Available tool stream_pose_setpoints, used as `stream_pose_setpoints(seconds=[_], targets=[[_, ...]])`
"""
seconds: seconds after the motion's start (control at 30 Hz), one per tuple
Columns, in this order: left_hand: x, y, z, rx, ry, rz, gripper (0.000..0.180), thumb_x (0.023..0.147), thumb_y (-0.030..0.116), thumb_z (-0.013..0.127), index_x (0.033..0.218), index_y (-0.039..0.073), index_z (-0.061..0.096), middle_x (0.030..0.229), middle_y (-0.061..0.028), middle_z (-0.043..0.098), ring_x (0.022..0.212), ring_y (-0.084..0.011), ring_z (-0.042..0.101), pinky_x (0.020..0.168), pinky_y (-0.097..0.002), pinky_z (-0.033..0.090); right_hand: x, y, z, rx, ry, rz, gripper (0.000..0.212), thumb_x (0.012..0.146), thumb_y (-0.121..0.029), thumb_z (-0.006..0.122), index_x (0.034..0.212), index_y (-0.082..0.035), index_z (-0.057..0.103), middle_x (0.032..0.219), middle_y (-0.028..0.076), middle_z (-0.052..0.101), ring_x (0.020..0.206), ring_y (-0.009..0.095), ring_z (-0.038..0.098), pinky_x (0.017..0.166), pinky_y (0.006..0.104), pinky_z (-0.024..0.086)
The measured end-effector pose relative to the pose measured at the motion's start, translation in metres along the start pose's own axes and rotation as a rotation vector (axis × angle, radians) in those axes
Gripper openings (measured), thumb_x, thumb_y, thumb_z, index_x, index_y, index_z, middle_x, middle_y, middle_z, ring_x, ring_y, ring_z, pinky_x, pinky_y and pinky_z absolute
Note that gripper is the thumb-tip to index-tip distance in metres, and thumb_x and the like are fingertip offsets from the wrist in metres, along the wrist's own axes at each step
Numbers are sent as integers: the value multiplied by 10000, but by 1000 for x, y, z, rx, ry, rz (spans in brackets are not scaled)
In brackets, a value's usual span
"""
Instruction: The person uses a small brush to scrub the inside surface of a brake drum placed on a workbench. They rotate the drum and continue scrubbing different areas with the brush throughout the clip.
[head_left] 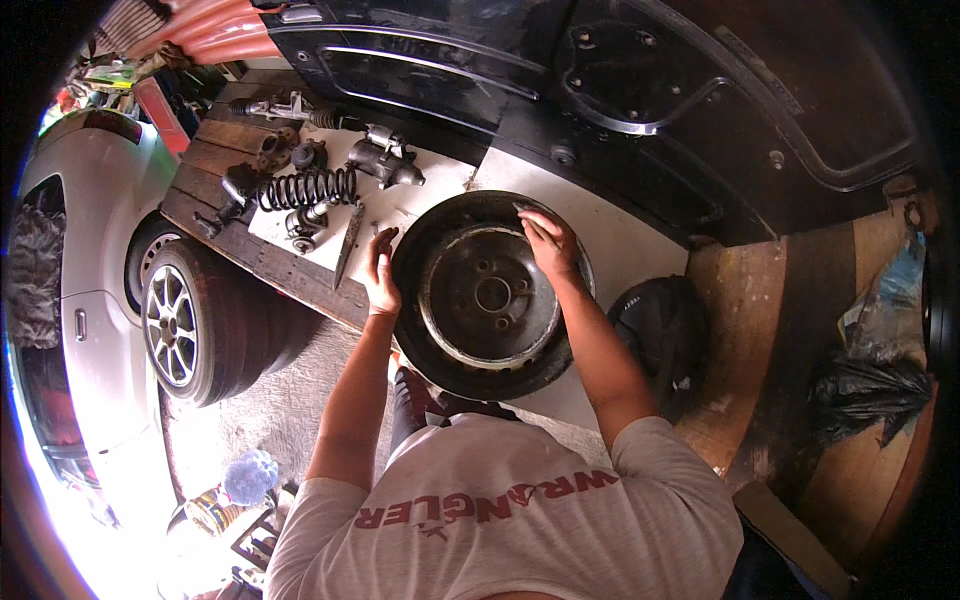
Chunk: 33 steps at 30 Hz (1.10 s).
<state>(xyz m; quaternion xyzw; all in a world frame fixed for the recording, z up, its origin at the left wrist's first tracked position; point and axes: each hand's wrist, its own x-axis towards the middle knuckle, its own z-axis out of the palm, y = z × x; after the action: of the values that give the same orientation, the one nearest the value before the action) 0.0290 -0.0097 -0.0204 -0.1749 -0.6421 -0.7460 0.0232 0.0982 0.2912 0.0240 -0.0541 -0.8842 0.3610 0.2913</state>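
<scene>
Two hands [382,278] [552,246], left half-open at the edge of a dark wheel [466,298], right over it, hold unclear

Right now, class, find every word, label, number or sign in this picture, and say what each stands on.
Pale T-shirt: one large word in dark red capitals, upside down in this view; legible, but not copied out here.
Black rounded item right of the wheel: small pale lettering, not copied out.
Dark wheel: no lettering I can make out.
Yellowish container: any print is too blurred to read.
</scene>
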Motion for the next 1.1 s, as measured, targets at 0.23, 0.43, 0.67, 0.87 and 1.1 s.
stream_pose_setpoints(seconds=[0.23, 0.43, 0.67, 0.87, 1.1], targets=[[-1, 2, 1, 38, -9, -32, 544, 995, 369, 424, 1356, -37, 409, 1354, -192, 495, 1291, -289, 450, 1110, -398, 291, -7, 13, -17, -237, 68, -67, 123, 820, -88, 672, 935, -106, 711, 873, 119, 698, 803, 315, 646, 708, 401, 510], [-1, 6, 6, 124, -54, -51, 527, 949, 343, 512, 1307, -39, 455, 1289, -197, 542, 1233, -294, 494, 1051, -371, 351, -2, 7, -13, -141, -59, -197, 116, 800, -58, 673, 908, -83, 706, 878, 106, 703, 796, 307, 651, 720, 389, 514], [-1, 10, 8, 176, -93, -116, 519, 902, 279, 574, 1295, -45, 477, 1303, -214, 533, 1254, -296, 485, 1074, -373, 339, 2, 10, -29, -180, 0, -198, 130, 778, -32, 689, 902, -69, 695, 913, 92, 709, 798, 293, 654, 723, 389, 512], [1, 18, 10, 588, -246, -27, 549, 789, 207, 667, 1270, -9, 516, 1379, -261, 466, 1331, -389, 394, 1121, -429, 291, 22, 8, -2, -160, -126, -342, 152, 785, -57, 685, 932, -92, 695, 930, 59, 710, 835, 280, 649, 752, 374, 512], [-28, 30, 6, 872, -150, -361, 794, 866, 364, 608, 1477, 32, 226, 1520, -234, 250, 1339, -406, 362, 1105, -433, 315, 23, 9, -6, -122, 19, -256, 132, 787, -41, 680, 912, -79, 702, 900, 102, 709, 805, 296, 669, 725, 384, 524]])
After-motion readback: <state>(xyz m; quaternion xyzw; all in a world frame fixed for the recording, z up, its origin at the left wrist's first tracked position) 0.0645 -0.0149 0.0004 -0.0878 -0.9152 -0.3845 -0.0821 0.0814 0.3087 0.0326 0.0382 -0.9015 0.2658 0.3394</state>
